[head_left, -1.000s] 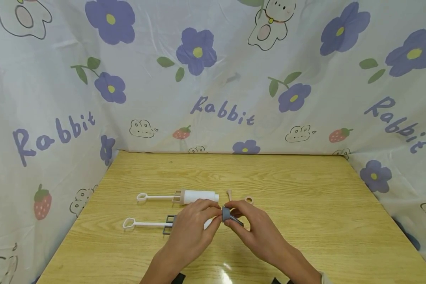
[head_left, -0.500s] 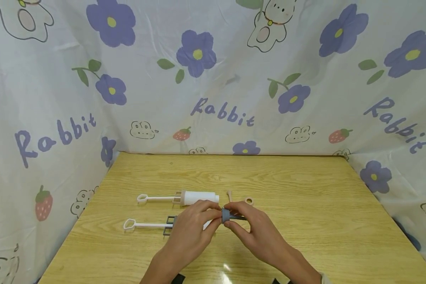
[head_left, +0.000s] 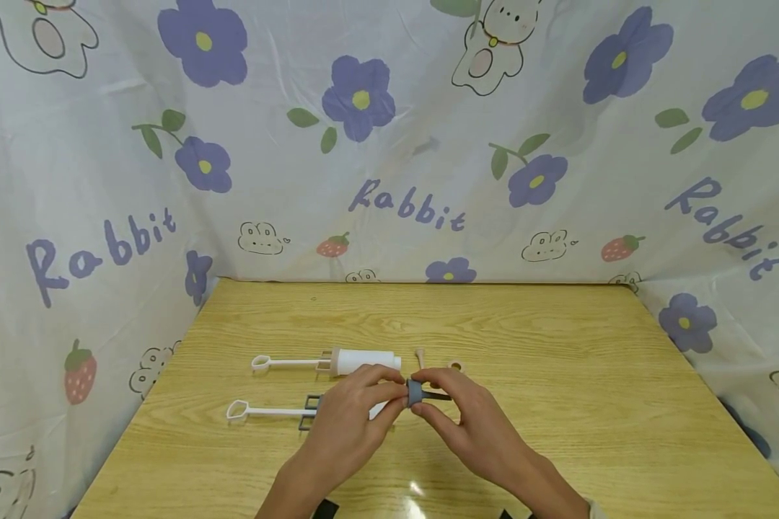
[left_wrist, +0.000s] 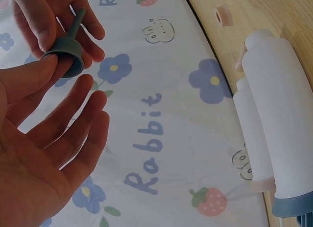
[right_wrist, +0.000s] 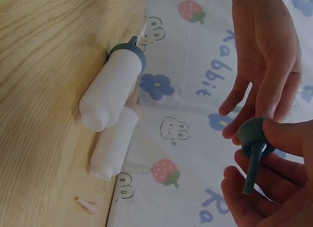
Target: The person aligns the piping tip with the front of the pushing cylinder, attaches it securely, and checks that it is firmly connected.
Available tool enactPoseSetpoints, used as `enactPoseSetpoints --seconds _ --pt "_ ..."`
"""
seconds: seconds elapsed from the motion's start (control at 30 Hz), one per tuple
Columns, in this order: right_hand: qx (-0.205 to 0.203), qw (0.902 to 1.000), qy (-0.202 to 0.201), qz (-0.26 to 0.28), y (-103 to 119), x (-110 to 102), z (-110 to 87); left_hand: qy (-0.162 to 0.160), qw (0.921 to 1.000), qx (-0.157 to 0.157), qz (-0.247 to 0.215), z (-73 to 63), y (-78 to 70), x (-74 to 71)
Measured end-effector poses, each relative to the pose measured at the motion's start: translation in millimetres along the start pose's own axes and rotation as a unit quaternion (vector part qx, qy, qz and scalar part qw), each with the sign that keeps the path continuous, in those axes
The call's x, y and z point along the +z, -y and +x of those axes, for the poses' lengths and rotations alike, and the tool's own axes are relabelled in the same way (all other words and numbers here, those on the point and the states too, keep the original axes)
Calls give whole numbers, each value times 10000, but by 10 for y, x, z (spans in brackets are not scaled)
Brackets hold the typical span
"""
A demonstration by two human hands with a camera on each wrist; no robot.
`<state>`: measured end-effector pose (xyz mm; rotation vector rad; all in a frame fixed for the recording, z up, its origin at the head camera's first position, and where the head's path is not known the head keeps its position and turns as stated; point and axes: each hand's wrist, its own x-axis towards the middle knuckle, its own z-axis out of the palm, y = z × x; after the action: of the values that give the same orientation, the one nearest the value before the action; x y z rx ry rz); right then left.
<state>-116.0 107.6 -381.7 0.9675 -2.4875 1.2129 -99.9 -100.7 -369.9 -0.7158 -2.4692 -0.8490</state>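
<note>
Both hands meet over the table at a blue-grey ring cap (head_left: pixel 415 393) with a slim nozzle (right_wrist: pixel 253 169) sticking out of it. My left hand (head_left: pixel 350 414) pinches the cap's open side; in the left wrist view its thumb and forefinger lie at the rim. On the nozzle side, my right hand (head_left: pixel 477 414) grips the ring between thumb and fingers, the nozzle pointing toward its palm. Partly hidden behind the left hand lies a white plunger syringe with a blue-grey collar (right_wrist: pixel 128 56). A second white syringe (head_left: pixel 366 361), with a beige collar, lies farther back.
Just beyond the right hand, a small beige nozzle (head_left: pixel 420 357) and a beige ring (head_left: pixel 456 366) lie on the wooden table (head_left: pixel 597 360). White plunger rods with loop handles (head_left: pixel 236 410) extend left. A printed curtain (head_left: pixel 415 144) stands along the table's back and sides.
The slim nozzle has swung from slanting down to nearly level, pointing right. Both hands stay almost in place, their grip on the ring cap kept.
</note>
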Motion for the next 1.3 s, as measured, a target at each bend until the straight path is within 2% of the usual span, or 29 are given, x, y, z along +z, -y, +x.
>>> enactPoseSetpoints --seconds 0.47,0.83,1.3 --pt "144 9998 18 118 -19 -6 -11 72 9999 -87 -21 -1 -15 6" --pt "175 9998 -102 62 -20 -46 -33 -76 9997 -55 -231 10 -1 -17" --pt "246 9995 -174 42 -81 -115 -71 107 9988 -478 -77 -25 57 -112"
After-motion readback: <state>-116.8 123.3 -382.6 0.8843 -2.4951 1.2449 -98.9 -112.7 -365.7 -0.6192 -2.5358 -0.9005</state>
